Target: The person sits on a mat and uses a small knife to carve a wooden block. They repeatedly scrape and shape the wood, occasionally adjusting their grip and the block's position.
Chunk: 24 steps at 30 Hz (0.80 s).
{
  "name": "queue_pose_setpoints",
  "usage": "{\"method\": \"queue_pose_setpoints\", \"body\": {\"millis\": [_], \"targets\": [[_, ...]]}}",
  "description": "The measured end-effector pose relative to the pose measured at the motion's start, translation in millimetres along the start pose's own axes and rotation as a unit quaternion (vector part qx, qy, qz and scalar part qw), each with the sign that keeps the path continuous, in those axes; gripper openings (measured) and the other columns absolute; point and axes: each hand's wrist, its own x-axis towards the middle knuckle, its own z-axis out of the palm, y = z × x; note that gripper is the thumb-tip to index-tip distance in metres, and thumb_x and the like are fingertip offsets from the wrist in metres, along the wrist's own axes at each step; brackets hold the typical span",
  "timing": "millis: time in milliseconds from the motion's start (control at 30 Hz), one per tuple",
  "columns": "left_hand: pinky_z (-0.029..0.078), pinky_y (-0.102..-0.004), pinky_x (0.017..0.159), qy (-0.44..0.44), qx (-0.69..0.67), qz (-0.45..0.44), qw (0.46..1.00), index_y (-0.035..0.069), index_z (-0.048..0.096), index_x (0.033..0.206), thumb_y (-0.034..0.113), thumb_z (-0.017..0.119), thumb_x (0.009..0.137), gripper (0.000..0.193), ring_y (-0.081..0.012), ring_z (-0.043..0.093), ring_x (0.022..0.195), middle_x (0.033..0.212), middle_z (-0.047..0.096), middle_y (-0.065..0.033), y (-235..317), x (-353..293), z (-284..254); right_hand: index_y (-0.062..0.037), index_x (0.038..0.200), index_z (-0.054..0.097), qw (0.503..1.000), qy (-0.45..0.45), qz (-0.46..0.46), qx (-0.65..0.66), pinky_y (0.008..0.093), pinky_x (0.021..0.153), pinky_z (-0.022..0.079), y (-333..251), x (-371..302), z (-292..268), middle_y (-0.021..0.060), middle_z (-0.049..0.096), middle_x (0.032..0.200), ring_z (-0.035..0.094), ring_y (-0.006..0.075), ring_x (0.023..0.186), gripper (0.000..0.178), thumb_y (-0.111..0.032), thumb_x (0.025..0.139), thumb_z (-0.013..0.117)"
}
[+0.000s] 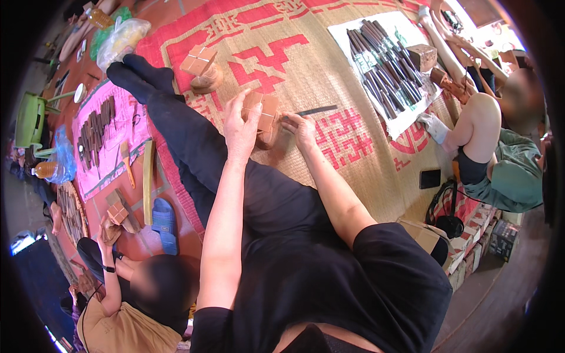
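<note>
My left hand (240, 123) is closed around the left side of a reddish-brown wooden block (266, 107) with thin pale lines or string across it. Under the block stands a rounded wooden stump (268, 140), partly hidden by my hands. On the other side, my right hand (302, 130) pinches a long, thin dark chisel-like tool (319, 110) with its fingertips close to the block. The tool sticks out to the right over the mat; its tip by the block is too small to make out.
Beyond my hands, a similar block (199, 59) rests on another stump (207, 80). Dark rod-like tools (385, 67) cover a white cloth at right; more tools (97, 129) lie on pink cloth at left. Co-workers sit at lower left and right. Blue slippers (164, 223) lie nearby.
</note>
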Motion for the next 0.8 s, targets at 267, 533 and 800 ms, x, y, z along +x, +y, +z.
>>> {"method": "queue_pose_setpoints", "body": {"millis": [267, 533, 800], "targets": [[0.038, -0.0389, 0.098, 0.015, 0.105, 0.069, 0.992, 0.005, 0.055, 0.119, 0.02, 0.063, 0.084, 0.039, -0.0303, 0.048, 0.114, 0.121, 0.05, -0.0157, 10.9, -0.8, 5.5, -0.0009, 0.083, 0.066, 0.985, -0.005, -0.04, -0.167, 0.026, 0.058, 0.049, 9.2, 17.4, -5.3, 0.0067, 0.068, 0.077, 0.062, 0.0132, 0.064, 0.015, -0.015, 0.079, 0.067], [0.031, -0.043, 0.103, -0.009, 0.177, 0.095, 0.98, 0.007, 0.053, 0.123, 0.022, 0.064, 0.081, 0.047, -0.0336, 0.037, 0.123, 0.129, 0.043, -0.0172, 22.1, -5.2, 4.2, -0.0007, 0.086, 0.063, 0.996, 0.019, 0.014, -0.08, 0.0267, 0.062, 0.052, 5.1, 9.9, 6.7, 0.0088, 0.067, 0.08, 0.065, 0.0171, 0.072, 0.015, -0.014, 0.08, 0.067], [0.031, -0.0455, 0.103, -0.012, 0.211, 0.134, 0.968, 0.006, 0.053, 0.122, 0.02, 0.068, 0.076, 0.051, -0.0357, 0.036, 0.123, 0.128, 0.042, -0.0178, 22.7, -7.9, -0.5, -0.0028, 0.084, 0.061, 0.999, 0.048, 0.016, -0.015, 0.0258, 0.06, 0.051, -0.1, 0.2, 11.0, 0.0072, 0.065, 0.078, 0.065, 0.017, 0.068, 0.015, -0.014, 0.079, 0.069]]}}
